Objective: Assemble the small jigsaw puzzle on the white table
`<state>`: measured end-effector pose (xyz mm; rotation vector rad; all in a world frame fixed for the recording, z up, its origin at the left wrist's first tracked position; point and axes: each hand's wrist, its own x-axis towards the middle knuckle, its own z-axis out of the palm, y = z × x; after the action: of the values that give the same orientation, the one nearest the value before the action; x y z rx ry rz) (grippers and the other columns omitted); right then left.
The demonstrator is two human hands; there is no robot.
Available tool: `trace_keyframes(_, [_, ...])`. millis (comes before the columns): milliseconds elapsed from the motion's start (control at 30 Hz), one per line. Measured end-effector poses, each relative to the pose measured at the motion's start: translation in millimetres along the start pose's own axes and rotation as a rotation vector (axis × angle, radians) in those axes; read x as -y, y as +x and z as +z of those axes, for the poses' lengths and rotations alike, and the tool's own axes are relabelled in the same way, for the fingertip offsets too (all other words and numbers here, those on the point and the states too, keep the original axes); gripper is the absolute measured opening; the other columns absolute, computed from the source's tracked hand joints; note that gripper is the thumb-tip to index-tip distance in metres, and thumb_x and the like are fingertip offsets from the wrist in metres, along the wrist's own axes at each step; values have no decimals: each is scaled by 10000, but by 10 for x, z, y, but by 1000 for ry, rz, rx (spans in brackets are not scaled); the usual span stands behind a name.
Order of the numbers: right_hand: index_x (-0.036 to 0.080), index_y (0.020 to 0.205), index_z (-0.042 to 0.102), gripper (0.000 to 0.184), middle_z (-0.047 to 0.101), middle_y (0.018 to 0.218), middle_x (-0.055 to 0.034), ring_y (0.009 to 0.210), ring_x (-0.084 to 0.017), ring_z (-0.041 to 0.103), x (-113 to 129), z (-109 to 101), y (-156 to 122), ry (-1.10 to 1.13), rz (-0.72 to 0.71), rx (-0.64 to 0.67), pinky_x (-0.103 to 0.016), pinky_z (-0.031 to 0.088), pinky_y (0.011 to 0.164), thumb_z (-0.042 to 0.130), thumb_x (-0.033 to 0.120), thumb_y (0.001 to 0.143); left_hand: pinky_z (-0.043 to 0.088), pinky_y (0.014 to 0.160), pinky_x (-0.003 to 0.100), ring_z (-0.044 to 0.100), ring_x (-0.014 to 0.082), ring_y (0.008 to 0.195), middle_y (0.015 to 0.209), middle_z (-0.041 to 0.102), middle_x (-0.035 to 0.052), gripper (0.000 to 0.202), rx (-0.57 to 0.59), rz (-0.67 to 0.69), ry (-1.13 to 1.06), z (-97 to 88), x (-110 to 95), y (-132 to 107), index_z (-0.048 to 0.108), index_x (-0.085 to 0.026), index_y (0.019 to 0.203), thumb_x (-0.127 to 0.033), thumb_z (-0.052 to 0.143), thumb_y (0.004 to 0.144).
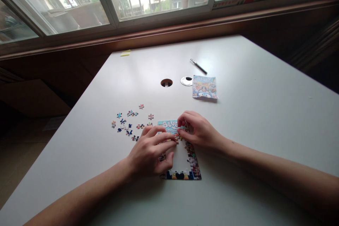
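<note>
A partly assembled jigsaw puzzle [194,166] lies on the white table in front of me. Its border is joined, with light blue lettering along the top, and the middle shows a bare pale area. My left hand [155,148] rests across the puzzle's left side, fingers stretched out and apart, hiding much of that edge. Over the upper right part, my right hand [197,130] has its thumb and fingers curled together in a pinch against the puzzle. Whatever lies between those fingertips is hidden. Loose jigsaw pieces [129,132] are scattered left of the puzzle, close to my left hand.
Beyond the puzzle lies a printed packet [204,87], beside a round silver cover [186,81] and a cable hole [166,83]. A pen [198,66] is farther back. A yellow slip [125,53] sits at the table's far left corner, below the window.
</note>
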<state>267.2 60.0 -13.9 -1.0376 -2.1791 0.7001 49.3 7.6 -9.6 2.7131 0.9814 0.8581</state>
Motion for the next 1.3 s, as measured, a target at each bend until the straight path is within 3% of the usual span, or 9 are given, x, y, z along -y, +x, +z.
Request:
trace_keyframes(567, [208,843,562,156,576,828,-19,805,-184,513,-6,25,-18,-40,-39,20,-326,403,773,622,85,768,416,900,439,573,276,1065,1155,704,51,309,34,57,42,-17,-1,-20,642,-201,1126,-208,601,820])
trace_keyframes(733, [202,856,560,123,557,828,-28,791,-180,518,2,-54,13,25,-6,9,-325,429,752,581,98,794,439,944,432,579,251,1058,1078,689,66,259,-26,-104,-26,-120,109,-9,631,-210,1058,-161,567,812])
trace_keyframes(867, [210,946,581,122,567,1025,-74,977,-214,523,-41,-282,53,81,-143,180,-371,449,878,599,181,829,371,1069,496,486,309,1251,1312,578,114,476,139,-124,-26,-239,222,-30,545,-197,1234,-323,637,785])
trace_keyframes(1033, [237,1028,599,359,518,1257,-101,1201,-300,414,-118,-414,52,-8,-303,372,-470,402,994,752,371,731,298,1131,572,341,379,1392,1506,394,167,884,311,-57,-38,-297,265,-76,414,-202,1387,-626,723,676])
trace_keyframes(1300, [241,1096,594,413,537,1247,-110,1155,-301,457,-127,-344,46,-90,-336,398,-490,367,1005,740,392,740,271,1163,554,342,362,1409,1516,389,169,897,356,-42,-47,-287,269,-81,407,-195,1395,-658,712,689])
